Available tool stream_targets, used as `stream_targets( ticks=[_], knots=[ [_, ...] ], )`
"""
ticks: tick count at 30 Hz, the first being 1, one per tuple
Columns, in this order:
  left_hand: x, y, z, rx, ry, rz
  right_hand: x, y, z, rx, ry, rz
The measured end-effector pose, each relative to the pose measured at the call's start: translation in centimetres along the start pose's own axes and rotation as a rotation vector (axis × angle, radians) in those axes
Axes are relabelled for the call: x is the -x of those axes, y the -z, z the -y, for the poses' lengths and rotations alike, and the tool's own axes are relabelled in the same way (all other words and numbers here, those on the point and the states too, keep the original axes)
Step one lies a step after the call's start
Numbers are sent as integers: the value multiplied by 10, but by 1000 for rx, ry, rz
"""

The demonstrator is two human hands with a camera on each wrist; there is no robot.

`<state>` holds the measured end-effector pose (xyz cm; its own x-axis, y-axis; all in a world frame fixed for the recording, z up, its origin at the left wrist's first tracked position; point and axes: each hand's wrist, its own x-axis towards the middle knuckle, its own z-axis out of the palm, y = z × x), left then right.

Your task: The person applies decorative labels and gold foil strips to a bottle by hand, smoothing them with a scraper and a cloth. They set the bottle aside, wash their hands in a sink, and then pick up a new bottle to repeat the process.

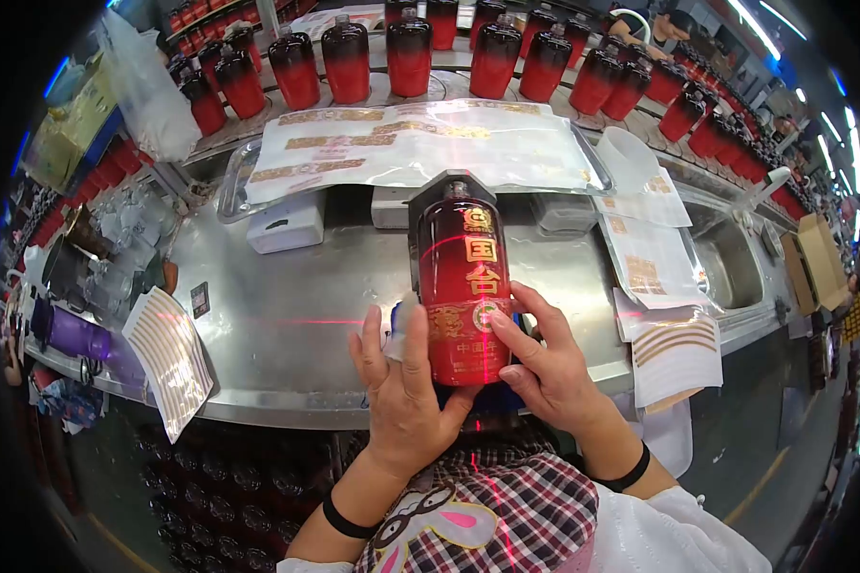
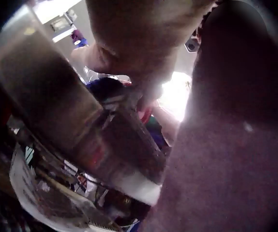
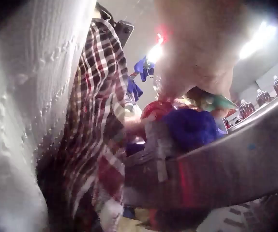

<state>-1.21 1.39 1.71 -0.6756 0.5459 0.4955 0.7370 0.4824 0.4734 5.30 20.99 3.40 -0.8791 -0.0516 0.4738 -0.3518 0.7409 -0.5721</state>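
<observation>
The red-and-black glass bottle (image 1: 463, 277) rests in a dark holder (image 1: 414, 234), maybe so it won't roll. To its right, the right hand (image 1: 556, 374) presses straight fingers on its front, perhaps to smooth it. To its left, the left hand (image 1: 403, 411) has loose, spread fingers and grips nothing. Beyond it lies a gold sticker sheet (image 1: 430, 162), probably for easy reach.

Along the top of the head view stand red-and-black bottles (image 1: 409, 57) in a curving line, with a clear plastic bag (image 1: 148, 86) hanging at upper left. A purple container (image 1: 78, 334) sits at the left edge. At right, a metal sink (image 1: 733, 265) adjoins an open cardboard box (image 1: 817, 260); strip lights (image 1: 759, 27) glow at upper right, near another person (image 1: 661, 27).
</observation>
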Motion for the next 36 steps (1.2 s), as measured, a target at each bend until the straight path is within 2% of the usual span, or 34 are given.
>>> stream_targets(
  ticks=[4, 7, 10, 13, 16, 19, 22, 33, 36],
  knots=[
    [-12, -4, 6, -6, -103, -28, 2, -1, 0, 21, 0, -3],
    [-2, -14, 25, 315, 4, -9, 4, -2, 0, 30, 21, -23],
    [-2, -9, 19, 262, 29, 14, 3, -1, -1, 48, 44, -29],
    [-15, -2, 5, 66, -109, -5, 4, -1, -1, 51, 52, -39],
    [-9, -10, 19, 199, -67, 43, 4, 1, -1, 53, 55, -70],
    [-8, -13, 18, 255, -71, -18, 7, 3, -1, 41, 28, -77],
    [-14, -6, 11, 61, -162, -6, 7, 0, -2, 24, 23, -75],
    [-15, -6, 13, 11, -176, 50, 8, -1, -8, 52, 67, -76],
    [-19, -1, 5, 10, -175, 58, 8, 5, -3, 21, 15, -57]
  ],
)
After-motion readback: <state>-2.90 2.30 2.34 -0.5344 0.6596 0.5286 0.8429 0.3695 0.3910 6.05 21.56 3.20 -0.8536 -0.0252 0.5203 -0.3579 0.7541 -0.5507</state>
